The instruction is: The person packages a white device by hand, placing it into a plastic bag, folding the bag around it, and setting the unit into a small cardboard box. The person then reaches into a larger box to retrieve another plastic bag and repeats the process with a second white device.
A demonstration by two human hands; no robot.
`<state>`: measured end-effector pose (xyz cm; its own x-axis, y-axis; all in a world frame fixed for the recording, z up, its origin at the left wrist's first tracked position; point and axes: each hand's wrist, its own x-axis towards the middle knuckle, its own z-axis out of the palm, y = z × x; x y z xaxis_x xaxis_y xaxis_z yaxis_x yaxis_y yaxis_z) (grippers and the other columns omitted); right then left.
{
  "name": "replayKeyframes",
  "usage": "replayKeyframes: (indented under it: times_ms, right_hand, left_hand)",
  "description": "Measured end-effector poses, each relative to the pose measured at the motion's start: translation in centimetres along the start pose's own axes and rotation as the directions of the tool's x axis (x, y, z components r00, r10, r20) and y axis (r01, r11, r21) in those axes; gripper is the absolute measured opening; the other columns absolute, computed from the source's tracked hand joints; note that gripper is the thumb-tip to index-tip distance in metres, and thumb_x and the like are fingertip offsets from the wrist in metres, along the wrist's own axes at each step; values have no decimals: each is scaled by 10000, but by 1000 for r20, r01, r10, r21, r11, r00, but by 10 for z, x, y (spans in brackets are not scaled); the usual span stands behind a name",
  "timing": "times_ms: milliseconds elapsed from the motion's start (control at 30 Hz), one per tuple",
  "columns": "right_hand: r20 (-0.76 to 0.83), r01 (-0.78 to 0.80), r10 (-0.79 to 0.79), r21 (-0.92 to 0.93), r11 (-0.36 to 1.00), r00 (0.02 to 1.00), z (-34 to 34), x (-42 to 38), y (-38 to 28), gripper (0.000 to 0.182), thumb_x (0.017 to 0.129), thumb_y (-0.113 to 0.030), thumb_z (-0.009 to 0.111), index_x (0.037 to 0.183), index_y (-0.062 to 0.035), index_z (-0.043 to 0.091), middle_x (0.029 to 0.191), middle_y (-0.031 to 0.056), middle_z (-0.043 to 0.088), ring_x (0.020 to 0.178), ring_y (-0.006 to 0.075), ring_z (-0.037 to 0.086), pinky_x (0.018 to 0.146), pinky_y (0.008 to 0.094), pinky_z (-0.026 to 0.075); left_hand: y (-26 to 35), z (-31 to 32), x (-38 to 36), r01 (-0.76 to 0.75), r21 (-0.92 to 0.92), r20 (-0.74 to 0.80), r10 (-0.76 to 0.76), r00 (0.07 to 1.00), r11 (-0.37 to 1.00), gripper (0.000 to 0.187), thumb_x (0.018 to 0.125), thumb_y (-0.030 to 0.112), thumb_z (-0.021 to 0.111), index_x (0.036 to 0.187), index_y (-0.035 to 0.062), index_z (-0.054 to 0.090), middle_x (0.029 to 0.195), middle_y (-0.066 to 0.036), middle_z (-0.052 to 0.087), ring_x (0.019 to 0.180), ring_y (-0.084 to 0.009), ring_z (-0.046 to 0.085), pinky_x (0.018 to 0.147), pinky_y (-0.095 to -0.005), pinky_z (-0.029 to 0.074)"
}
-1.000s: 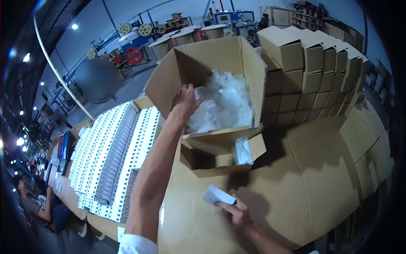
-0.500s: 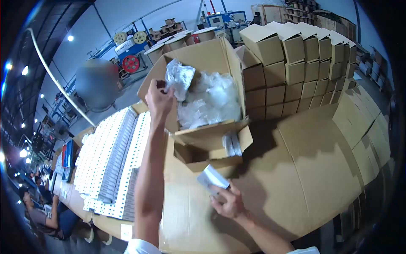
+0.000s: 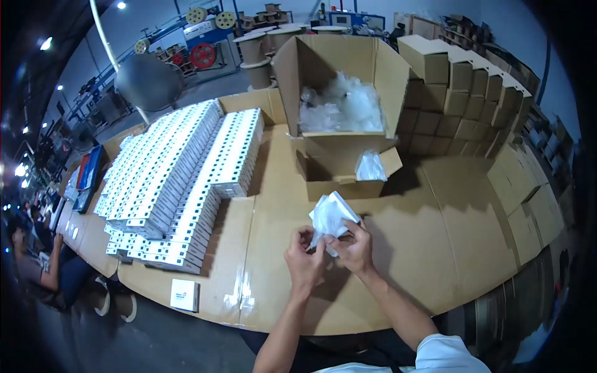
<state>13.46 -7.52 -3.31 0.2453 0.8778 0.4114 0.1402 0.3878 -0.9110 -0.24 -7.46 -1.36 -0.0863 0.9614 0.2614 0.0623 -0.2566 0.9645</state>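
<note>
Head view, hands: our left hand [image 3: 303, 258] and right hand [image 3: 353, 247] meet over the cardboard top [image 3: 435, 248], fingers curled, both pinching the bag [image 3: 328, 217].
Head view, bag: crumpled clear plastic, raised just above the hands; a small white box seems to sit inside or behind it, we cannot tell which.
Head view, carton [image 3: 339, 81]: open, upright, full of loose bags, well beyond the hands; one more bag lies on the low flap [image 3: 372, 166] in front.
Head view, stacks: white boxes [image 3: 180, 174] in long rows to our left; brown boxes [image 3: 460, 93] piled to the right.
Head view, stray: one white box [image 3: 185, 294] near the table edge.
Risk, slip: thin film, fingertip grip only; if one pinch loosens, we judge the contents can drop onto the cardboard.
Risk, tear: pulling both pinches apart too hard may split the film.
Risk, edge: the stray box sits near the rim; a forearm sweep could knock it off.
Risk, rows: the white stacks look stepped; a bump from our left elbow may topple the near end.
</note>
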Motion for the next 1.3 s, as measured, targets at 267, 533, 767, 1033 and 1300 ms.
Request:
replayKeyframes:
  times_ms: [267,533,767,1033,1300]
  right_hand:
    - [-91,-7,-21,-292,956,996,-13,10,11,261,920,-201,722,1034,33,724,987,153,660,815,243,716,668,353,565]
    - [-197,-92,50,-213,973,979,-21,18,1,256,967,-218,682,1008,34,705,869,133,624,680,201,609,611,345,484]
    - [-120,-61,53,-63,996,991,-27,27,0,300,921,-229,743,961,58,669,928,145,630,739,202,630,623,320,512]
    - [16,-175,187,-275,945,982,-49,27,-4,245,894,-176,767,916,53,681,942,125,610,718,158,665,618,295,558]
    - [-42,-216,211,-179,960,976,-48,29,-14,276,932,-208,744,897,57,679,903,80,580,694,90,566,590,259,496]
  left_hand:
    - [-29,4,0,137,-165,8,-138,990,977,170,936,-11,631,1092,-25,568,940,-55,644,785,-89,627,709,-229,549]
    - [-47,-12,1,132,-259,48,-124,991,957,161,931,-34,561,1092,-17,557,947,-72,618,777,-107,612,690,-240,535]
    - [1,19,35,-4,187,145,-23,989,982,249,943,155,688,1065,-59,661,852,-116,695,753,-138,629,688,-307,520]
    - [-14,33,69,80,65,93,-85,992,995,301,1033,246,596,937,-27,678,752,16,599,664,-54,485,573,-248,390]
    - [-23,34,65,-30,10,66,29,997,1000,215,1036,180,579,971,-6,665,674,31,551,577,-44,458,500,-245,364]
